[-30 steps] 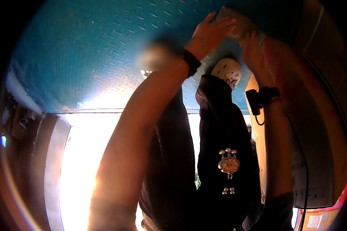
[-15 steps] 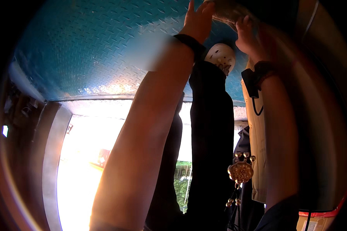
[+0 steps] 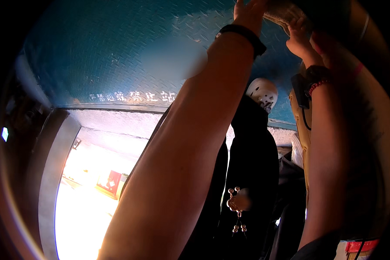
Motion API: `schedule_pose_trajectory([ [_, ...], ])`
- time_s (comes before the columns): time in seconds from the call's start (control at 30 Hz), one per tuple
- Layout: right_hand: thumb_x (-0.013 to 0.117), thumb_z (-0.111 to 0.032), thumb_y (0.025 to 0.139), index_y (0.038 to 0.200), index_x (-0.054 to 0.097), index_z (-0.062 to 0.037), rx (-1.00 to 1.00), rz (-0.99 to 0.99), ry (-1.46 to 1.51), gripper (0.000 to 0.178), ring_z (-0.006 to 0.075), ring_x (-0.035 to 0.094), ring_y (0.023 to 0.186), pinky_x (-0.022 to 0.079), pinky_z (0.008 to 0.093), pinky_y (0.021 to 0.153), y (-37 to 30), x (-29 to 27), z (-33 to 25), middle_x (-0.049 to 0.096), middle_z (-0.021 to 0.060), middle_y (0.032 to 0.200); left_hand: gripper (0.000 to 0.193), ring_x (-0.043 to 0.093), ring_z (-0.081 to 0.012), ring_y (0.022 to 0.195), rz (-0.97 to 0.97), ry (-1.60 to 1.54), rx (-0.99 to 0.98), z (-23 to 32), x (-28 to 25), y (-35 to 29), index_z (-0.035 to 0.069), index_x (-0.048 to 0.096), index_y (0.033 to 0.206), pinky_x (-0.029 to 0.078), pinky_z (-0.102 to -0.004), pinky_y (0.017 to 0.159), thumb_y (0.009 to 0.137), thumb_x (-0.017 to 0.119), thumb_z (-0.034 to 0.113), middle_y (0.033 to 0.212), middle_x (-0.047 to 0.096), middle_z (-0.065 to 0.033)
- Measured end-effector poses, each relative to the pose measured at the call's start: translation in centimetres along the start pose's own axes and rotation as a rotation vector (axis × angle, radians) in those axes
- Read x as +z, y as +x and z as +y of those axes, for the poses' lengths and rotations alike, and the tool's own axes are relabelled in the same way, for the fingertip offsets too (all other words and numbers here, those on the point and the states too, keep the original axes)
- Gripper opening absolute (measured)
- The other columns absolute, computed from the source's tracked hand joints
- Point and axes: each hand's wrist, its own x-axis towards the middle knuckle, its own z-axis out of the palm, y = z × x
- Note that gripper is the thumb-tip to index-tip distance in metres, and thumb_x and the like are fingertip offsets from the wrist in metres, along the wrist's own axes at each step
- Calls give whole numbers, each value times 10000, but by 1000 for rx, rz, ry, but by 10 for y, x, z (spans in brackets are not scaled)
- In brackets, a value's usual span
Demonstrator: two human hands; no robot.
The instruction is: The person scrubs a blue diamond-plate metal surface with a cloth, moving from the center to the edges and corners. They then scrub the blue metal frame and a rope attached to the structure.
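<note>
My left hand (image 3: 249,12) reaches to the top edge of the view, a dark band round its wrist. One digit stands apart there; its other fingers are cut off, so its grip cannot be made out. Beside it lies the rough edge of a brown, coarse-textured sack-like thing (image 3: 283,14), mostly in shadow. My right hand (image 3: 300,40) has its fingers bent over that edge. Red beads and a dark strap with a small black box (image 3: 300,90) circle the right wrist. A beige, bulky surface (image 3: 368,82) runs alongside the right forearm.
Teal tread-plate flooring (image 3: 95,65) bears white painted lettering near its edge. A white clog (image 3: 263,93) is on my foot below black trousers (image 3: 253,160). A gold pendant (image 3: 234,203) dangles. Bright light fills an opening (image 3: 80,208) at left; a red-and-tan box (image 3: 362,247) sits lower right.
The view has shifted, so both hands and the clog appear farther right. The pendant has swung left. Painted lettering on the floor has become readable as the glare faded.
</note>
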Motion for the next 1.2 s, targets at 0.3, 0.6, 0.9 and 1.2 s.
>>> schedule_pose_trajectory([
  [0.3,427,101,694,1366,236,19,-98,31,-37,703,438,69,1353,198,424,1105,8,11,0,60,302,1447,604,52,-133,1405,-86,1008,-83,32,-8,-23,135,138,1458,134,-473,1106,914,377,242,1535,27,29],
  [0.6,473,91,691,1365,240,14,24,106,-432,718,447,98,1346,231,415,1101,-13,5,-20,92,305,1438,721,151,-176,1389,63,1021,54,27,2,-22,96,236,1431,182,-458,1099,816,564,281,1522,124,-24],
  [0.9,587,-219,779,1394,199,22,-46,439,16,766,401,178,1349,257,421,1081,-28,35,-7,136,288,1453,834,187,-195,1379,196,734,241,21,-4,-35,52,286,1397,203,-512,1082,686,672,258,1504,167,-77],
  [1.2,599,-179,754,1380,273,19,67,383,-47,733,391,270,1318,278,410,1061,-111,74,-7,255,280,1419,723,271,-242,1344,130,641,401,17,46,-96,11,366,1354,193,-410,1104,724,643,231,1445,305,-125],
])
